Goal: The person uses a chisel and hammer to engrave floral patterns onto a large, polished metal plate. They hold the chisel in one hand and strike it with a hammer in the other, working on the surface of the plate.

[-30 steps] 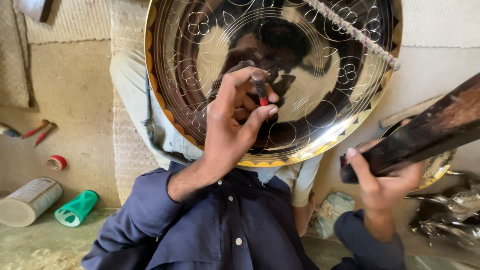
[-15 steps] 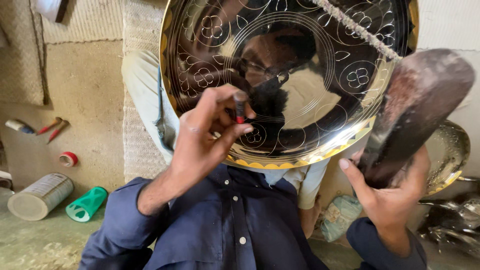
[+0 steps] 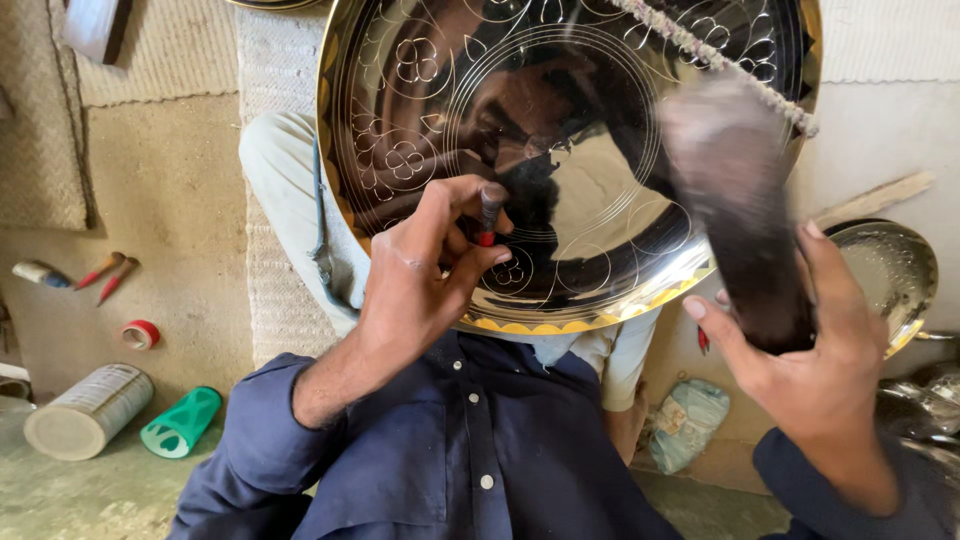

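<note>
A large shiny brass tray (image 3: 610,230) with engraved flowers and circles leans against my lap, its face toward me. My left hand (image 3: 420,270) pinches a short dark chisel (image 3: 489,213) with a red band, its tip set on the tray near the lower middle. My right hand (image 3: 810,350) grips a dark wooden mallet (image 3: 735,210), raised and blurred in front of the tray's right side. A twisted cord (image 3: 710,55) runs across the tray's upper right.
On the floor at left lie a tin can (image 3: 88,412), a green plastic cone (image 3: 180,423), a red tape roll (image 3: 140,334) and small red-handled tools (image 3: 108,272). A smaller metal dish (image 3: 895,275) sits at right, a crumpled bag (image 3: 685,420) below.
The mallet has swung from low at the right up and leftward over the tray. My left hand keeps the chisel on the tray, shifted slightly along the engraving.
</note>
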